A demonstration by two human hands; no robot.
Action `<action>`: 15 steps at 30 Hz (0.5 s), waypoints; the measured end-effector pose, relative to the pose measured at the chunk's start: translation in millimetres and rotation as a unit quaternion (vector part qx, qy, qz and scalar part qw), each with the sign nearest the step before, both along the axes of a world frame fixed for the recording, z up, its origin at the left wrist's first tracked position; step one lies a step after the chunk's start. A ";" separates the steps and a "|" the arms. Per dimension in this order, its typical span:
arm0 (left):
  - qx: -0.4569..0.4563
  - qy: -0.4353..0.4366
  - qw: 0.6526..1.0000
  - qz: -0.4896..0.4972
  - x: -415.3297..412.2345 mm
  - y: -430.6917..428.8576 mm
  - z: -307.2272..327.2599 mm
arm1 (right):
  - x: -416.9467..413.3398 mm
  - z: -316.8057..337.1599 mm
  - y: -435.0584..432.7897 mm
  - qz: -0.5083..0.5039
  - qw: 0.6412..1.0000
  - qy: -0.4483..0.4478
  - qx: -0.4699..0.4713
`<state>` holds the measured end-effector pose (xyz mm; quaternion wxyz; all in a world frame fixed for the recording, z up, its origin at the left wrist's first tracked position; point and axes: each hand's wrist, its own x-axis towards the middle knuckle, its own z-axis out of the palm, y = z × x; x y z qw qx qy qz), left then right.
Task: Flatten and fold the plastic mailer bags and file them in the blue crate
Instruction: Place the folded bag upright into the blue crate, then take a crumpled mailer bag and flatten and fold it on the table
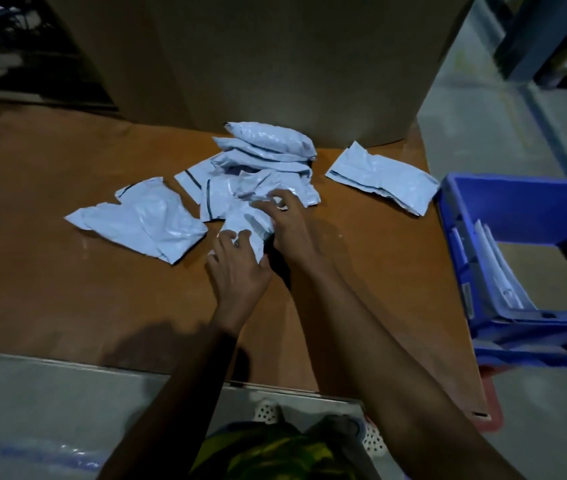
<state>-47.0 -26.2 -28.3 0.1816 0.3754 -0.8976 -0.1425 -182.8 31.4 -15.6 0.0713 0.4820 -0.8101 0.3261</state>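
The person works at a brown tabletop (67,289) with both hands on one crumpled mailer bag (245,220). This bag lies near the middle of the tabletop, at the near side of the other bags. The left hand (237,271) is at the near end of this bag; its fingers (231,237) are curled and pinch the plastic edge. The right hand (292,230) comes over the bag from the right side, and its fingers (276,199) are bent and grip the wrinkled far part of the bag.

Just behind the held bag there is a pile of mailer bags (268,147), light blue-grey, lying one over another in front of a large cardboard box (275,64). One flattened mailer (143,220) lies alone to the left of the hands. Another mailer (382,178) lies to the right, near the far right corner of the tabletop (it has a dark strip along one end).

The blue crate (517,209) stands at the right edge of the tabletop, well apart from the hands. Inside it some folded mailers (493,271) stand leaning against its left wall
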 end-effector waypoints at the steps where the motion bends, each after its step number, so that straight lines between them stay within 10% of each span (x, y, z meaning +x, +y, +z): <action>1: -0.001 -0.009 1.000 -0.005 0.9 -1.5 -2.8 | -2.2 -2.1 -6.8 0.008 0.999 0.027 0.038; 7: -0.017 0.041 0.999 -0.005 10.3 0.0 -1.8 | -22.4 -14.0 -12.5 0.062 0.976 0.177 0.108; 15: -0.039 0.126 0.991 -0.008 16.4 -0.9 6.5 | -35.5 -16.2 -3.2 -0.087 0.988 0.021 -0.125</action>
